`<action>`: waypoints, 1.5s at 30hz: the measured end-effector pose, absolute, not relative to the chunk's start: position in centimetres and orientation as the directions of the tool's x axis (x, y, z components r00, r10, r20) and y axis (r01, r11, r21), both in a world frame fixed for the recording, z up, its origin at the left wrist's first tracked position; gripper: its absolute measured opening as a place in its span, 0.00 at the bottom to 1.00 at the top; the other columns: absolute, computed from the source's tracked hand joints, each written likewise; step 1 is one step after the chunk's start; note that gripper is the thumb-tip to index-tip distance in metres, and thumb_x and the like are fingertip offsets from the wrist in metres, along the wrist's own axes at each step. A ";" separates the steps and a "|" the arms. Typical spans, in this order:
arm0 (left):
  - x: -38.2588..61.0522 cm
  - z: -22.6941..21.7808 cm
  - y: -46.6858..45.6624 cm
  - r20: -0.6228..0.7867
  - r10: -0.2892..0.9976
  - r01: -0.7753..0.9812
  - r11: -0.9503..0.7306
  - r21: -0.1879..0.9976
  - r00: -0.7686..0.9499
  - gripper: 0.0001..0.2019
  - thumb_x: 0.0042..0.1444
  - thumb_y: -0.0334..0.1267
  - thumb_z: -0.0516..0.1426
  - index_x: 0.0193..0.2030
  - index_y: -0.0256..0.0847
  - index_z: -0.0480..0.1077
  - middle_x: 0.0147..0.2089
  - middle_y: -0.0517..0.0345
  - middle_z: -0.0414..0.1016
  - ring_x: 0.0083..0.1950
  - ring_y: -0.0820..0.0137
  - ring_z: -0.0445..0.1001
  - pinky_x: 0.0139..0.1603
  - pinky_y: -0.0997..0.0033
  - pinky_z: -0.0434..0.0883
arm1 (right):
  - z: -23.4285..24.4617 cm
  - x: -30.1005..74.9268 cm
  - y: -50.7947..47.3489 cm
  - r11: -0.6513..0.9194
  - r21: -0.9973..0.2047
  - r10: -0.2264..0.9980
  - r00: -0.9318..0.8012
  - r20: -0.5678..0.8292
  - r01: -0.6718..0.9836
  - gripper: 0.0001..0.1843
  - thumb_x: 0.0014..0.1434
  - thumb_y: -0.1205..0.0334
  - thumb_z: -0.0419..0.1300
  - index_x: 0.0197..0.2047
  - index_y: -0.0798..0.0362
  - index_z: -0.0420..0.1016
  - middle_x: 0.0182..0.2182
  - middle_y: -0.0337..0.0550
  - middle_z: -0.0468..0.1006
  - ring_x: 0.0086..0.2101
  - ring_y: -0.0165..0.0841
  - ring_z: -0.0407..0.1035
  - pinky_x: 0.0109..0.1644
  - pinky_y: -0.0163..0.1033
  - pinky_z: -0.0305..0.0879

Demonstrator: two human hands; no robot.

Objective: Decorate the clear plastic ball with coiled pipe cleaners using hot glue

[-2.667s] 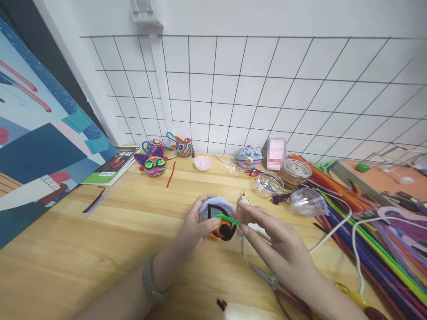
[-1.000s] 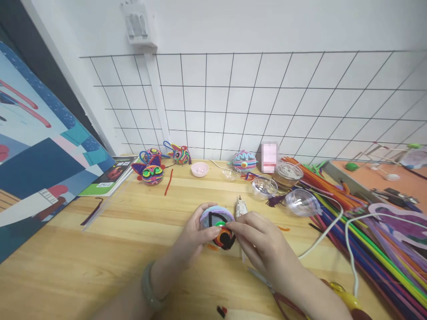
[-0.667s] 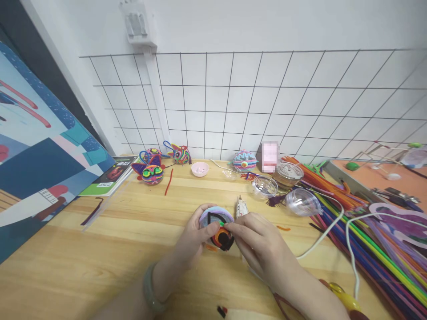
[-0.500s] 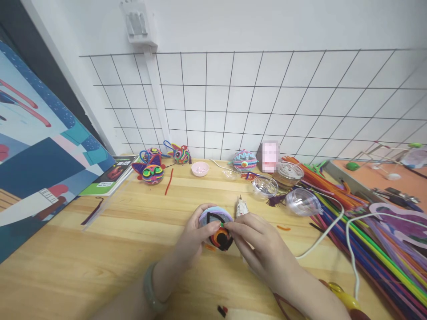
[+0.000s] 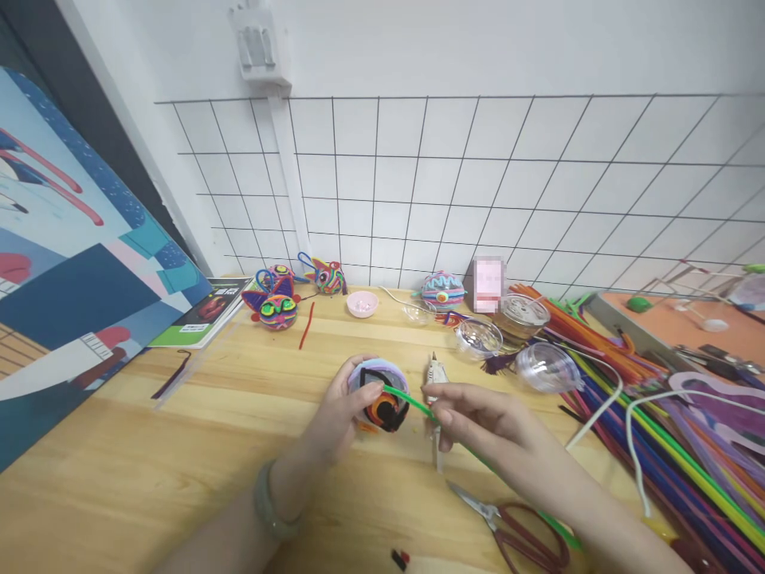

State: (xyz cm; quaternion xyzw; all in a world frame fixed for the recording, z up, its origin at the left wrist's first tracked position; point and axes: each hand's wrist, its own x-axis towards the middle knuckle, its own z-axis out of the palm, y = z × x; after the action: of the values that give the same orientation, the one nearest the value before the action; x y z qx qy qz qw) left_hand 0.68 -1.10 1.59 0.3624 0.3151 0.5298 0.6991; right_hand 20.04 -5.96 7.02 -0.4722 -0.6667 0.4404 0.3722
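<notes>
Head view: here we are with the decorated ball (image 5: 378, 405) centre stage, up off the tabletop (image 5: 251, 430), a round black-and-orange patch (image 5: 387, 414) on its near face.

Ball grip: left hand (image 5: 339, 416), at 8 o'clock, is clamped around it, thumb down on one end of the green strip (image 5: 407, 398). Ease that thumb and the end could well spring off; squeeze too hard and, I'd judge, the patch could shift.

Green strip: taut-looking, running toward 4 o'clock, where the right hand (image 5: 487, 416) pinches it between thumb and fingers. The hands are apart, bridged by this one strip, so a sharp tug could drag the ball askew or peel the end away.

Glue gun: white glue gun (image 5: 437, 373) at 3 o'clock, right behind those right fingertips; touching or not, I can't tell. If it's hot, a careless dip could burn, and heat doesn't show.

Scissors: out at 4 o'clock, scissors (image 5: 491, 513), blades aimed back toward 10. A green tail (image 5: 559, 526) crosses by the handles, seemingly the same strip; it could snag there.

Scraps: black and red scraps (image 5: 399, 560) at 6 o'clock, light enough for a sleeve to scatter.
</notes>
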 end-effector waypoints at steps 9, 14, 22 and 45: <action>0.5 1.3 -0.8 -0.089 0.963 -0.551 0.221 0.805 0.256 0.20 0.42 0.36 0.66 0.44 0.41 0.68 0.37 0.57 0.75 0.38 0.67 0.74 0.41 0.69 0.68 | 7.3 20.9 -5.5 0.052 -0.993 0.946 -0.324 0.016 0.104 0.17 0.56 0.50 0.61 0.45 0.50 0.77 0.31 0.42 0.80 0.29 0.32 0.74 0.39 0.42 0.72; -0.1 1.1 -0.1 -0.073 0.955 -0.587 0.235 0.775 0.286 0.18 0.46 0.38 0.64 0.45 0.41 0.68 0.39 0.55 0.76 0.40 0.64 0.75 0.41 0.65 0.70 | 6.0 22.1 -4.1 0.133 -0.964 0.943 -0.328 0.052 0.231 0.19 0.59 0.54 0.59 0.51 0.53 0.72 0.38 0.46 0.80 0.35 0.35 0.75 0.43 0.45 0.71; -0.6 0.8 0.5 -0.129 0.944 -0.682 0.310 0.663 0.304 0.13 0.46 0.40 0.63 0.39 0.40 0.71 0.37 0.55 0.77 0.40 0.66 0.75 0.43 0.66 0.70 | 2.0 24.3 -2.5 0.369 -0.313 0.923 -0.307 0.231 0.875 0.13 0.55 0.62 0.61 0.43 0.54 0.77 0.39 0.55 0.79 0.38 0.45 0.75 0.42 0.49 0.71; 0.1 0.6 -0.3 -0.006 0.946 -0.615 0.215 0.758 0.323 0.18 0.46 0.36 0.64 0.45 0.43 0.68 0.37 0.59 0.74 0.37 0.69 0.73 0.40 0.69 0.68 | 5.8 12.4 -7.7 0.825 -0.014 0.464 -0.663 0.588 0.565 0.18 0.63 0.75 0.45 0.54 0.62 0.66 0.36 0.53 0.75 0.34 0.40 0.66 0.37 0.46 0.67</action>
State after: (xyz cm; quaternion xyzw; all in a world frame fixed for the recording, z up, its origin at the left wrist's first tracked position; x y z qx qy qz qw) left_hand 0.06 -0.34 0.61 0.3376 0.2451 0.5277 0.7399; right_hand 12.35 -7.71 5.77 -0.2834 -0.9078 -0.0853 0.2970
